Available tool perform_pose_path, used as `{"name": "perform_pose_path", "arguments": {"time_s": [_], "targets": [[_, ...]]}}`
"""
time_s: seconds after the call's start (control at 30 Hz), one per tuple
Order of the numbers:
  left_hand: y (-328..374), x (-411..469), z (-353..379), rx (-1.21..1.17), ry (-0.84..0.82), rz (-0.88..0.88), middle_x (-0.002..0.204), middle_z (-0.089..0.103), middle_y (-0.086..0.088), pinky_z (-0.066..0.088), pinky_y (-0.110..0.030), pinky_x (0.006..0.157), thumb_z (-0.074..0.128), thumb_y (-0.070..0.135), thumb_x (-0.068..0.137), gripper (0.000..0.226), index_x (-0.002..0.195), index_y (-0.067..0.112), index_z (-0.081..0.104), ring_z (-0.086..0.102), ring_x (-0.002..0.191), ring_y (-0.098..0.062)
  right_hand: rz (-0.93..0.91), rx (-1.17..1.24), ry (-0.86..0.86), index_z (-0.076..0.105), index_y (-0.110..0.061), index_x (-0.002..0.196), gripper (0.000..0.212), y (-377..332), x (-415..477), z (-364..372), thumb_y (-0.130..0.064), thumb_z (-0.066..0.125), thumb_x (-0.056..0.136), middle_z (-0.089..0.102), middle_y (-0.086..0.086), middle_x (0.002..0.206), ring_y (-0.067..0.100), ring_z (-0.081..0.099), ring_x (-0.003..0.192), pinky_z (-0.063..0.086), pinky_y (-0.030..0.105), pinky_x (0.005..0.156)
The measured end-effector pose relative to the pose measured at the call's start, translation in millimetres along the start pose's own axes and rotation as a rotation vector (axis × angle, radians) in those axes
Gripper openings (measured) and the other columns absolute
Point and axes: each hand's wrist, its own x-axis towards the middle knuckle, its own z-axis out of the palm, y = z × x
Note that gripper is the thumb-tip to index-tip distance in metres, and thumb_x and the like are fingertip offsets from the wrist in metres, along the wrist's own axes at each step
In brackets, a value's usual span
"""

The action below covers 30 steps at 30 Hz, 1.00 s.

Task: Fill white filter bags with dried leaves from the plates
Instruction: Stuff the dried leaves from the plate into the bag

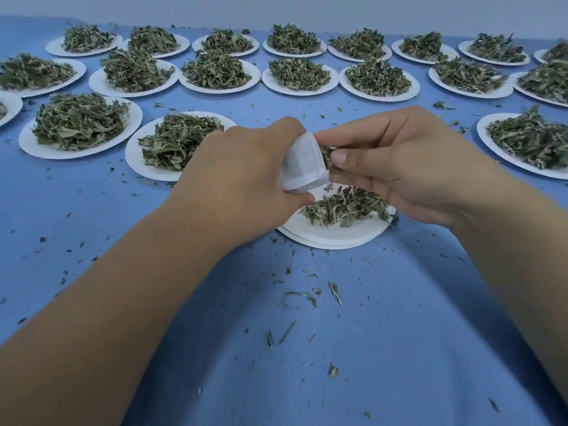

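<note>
Blue cloth [76, 204] — heaped plates [76, 154], pale wall [276, 7]

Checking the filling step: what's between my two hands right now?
Head view: the white filter bag, held by the left hand, and a pinch of dried leaves that the right hand holds at its mouth.

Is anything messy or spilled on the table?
Yes. Loose leaf bits lie scattered on the blue tablecloth, mostly in front of the near plate, off the plates where they belong. Nothing looks broken.
</note>
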Motion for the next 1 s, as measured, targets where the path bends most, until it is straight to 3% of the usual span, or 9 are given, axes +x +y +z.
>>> {"name": "perform_pose_path", "arguments": {"time_s": [0.07, 0.17, 0.37, 0.47, 0.53, 0.67, 0.77, 0.9, 1.0], "targets": [[0.9, -0.5, 1.0, -0.04, 0.004, 0.006, 0.079, 0.06, 0.008, 0.036, -0.034, 0.067, 0.076, 0.054, 0.078, 0.05, 0.115, 0.029, 0.054, 0.055, 0.073, -0.025, -0.082, -0.171, 0.059, 0.076, -0.007, 0.107, 0.023, 1.2, -1.3, 3.7, 0.007, 0.066, 0.091, 0.079, 0.005, 0.096, 0.017, 0.076, 0.089, 0.06, 0.023, 0.075], [2.2, -0.8, 1.3, -0.07, 0.006, 0.028, 0.079, 0.063, 0.005, 0.042, -0.035, 0.065, 0.074, 0.052, 0.081, 0.046, 0.116, 0.027, 0.057, 0.058, 0.071, -0.028, -0.172, -0.408, 0.119, 0.082, -0.016, 0.098, 0.016, 0.4, -4.5, 8.5, -0.006, 0.08, 0.085, 0.078, -0.009, 0.08, 0.0, 0.069, 0.063, 0.049, 0.009, 0.06], [6.2, -0.1, -0.1, -0.055, -0.023, 0.086, 0.066, 0.051, 0.007, 0.029, -0.032, 0.06, 0.072, 0.046, 0.084, 0.036, 0.105, 0.022, 0.056, 0.052, 0.061, -0.027, -0.21, -0.465, 0.174, 0.077, -0.01, 0.086, 0.008, 1.6, -2.5, 13.6, -0.004, 0.08, 0.082, 0.077, 0.004, 0.074, 0.004, 0.067, 0.059, 0.047, 0.011, 0.06], [6.6, -0.1, 0.0, -0.067, -0.034, 0.083, 0.073, 0.057, 0.009, 0.034, -0.032, 0.061, 0.074, 0.042, 0.082, 0.039, 0.114, 0.026, 0.057, 0.056, 0.066, -0.024, -0.232, -0.521, 0.166, 0.081, -0.009, 0.085, 0.007, 0.0, -5.7, 13.7, -0.002, 0.079, 0.082, 0.074, -0.004, 0.072, -0.004, 0.056, 0.046, 0.037, 0.004, 0.049], [7.1, -0.7, 0.1, -0.116, -0.034, 0.066, 0.077, 0.06, 0.009, 0.041, -0.033, 0.062, 0.073, 0.04, 0.08, 0.043, 0.118, 0.027, 0.057, 0.058, 0.069, -0.024, -0.233, -0.558, 0.158, 0.082, -0.014, 0.086, 0.008, -0.7, -6.0, 14.7, -0.007, 0.079, 0.083, 0.071, -0.009, 0.075, -0.005, 0.053, 0.051, 0.036, 0.005, 0.051], [3.1, -0.9, -2.0, -0.249, 0.016, -0.025, 0.086, 0.064, 0.007, 0.048, -0.029, 0.063, 0.077, 0.035, 0.079, 0.045, 0.119, 0.029, 0.057, 0.057, 0.073, -0.016, -0.253, -0.64, 0.113, 0.08, -0.027, 0.095, 0.012, -5.4, -3.2, 12.2, -0.019, 0.072, 0.092, 0.061, -0.006, 0.105, -0.013, 0.053, 0.084, 0.034, 0.003, 0.076], [0.1, -0.7, -4.5, -0.337, 0.043, -0.076, 0.091, 0.065, 0.008, 0.043, -0.024, 0.068, 0.08, 0.031, 0.08, 0.044, 0.118, 0.031, 0.059, 0.055, 0.078, -0.012, -0.27, -0.484, 0.066, 0.076, -0.034, 0.097, 0.022, -8.3, -5.5, 6.2, -0.02, 0.062, 0.088, 0.06, -0.011, 0.12, -0.009, 0.055, 0.103, 0.039, 0.017, 0.091], [-1.8, 0.5, -8.5, -0.42, 0.062, -0.112, 0.107, 0.066, 0.013, 0.044, -0.019, 0.073, 0.083, 0.029, 0.078, 0.045, 0.116, 0.033, 0.06, 0.058, 0.089, -0.008, -0.426, -0.328, 0.216, 0.074, -0.02, 0.096, 0.028, -3.6, -3.4, -2.1, 0.0, 0.06, 0.083, 0.072, -0.001, 0.109, 0.013, 0.066, 0.103, 0.048, 0.024, 0.084], [-3.5, 2.1, -9.6, -0.448, 0.05, -0.141, 0.111, 0.064, 0.022, 0.042, -0.005, 0.072, 0.084, 0.029, 0.076, 0.047, 0.116, 0.037, 0.06, 0.056, 0.095, 0.002, -0.375, -0.339, 0.181, 0.072, -0.021, 0.102, 0.029, 1.2, -0.3, -5.2, -0.001, 0.062, 0.082, 0.074, -0.005, 0.105, 0.014, 0.071, 0.101, 0.057, 0.03, 0.081]]}}
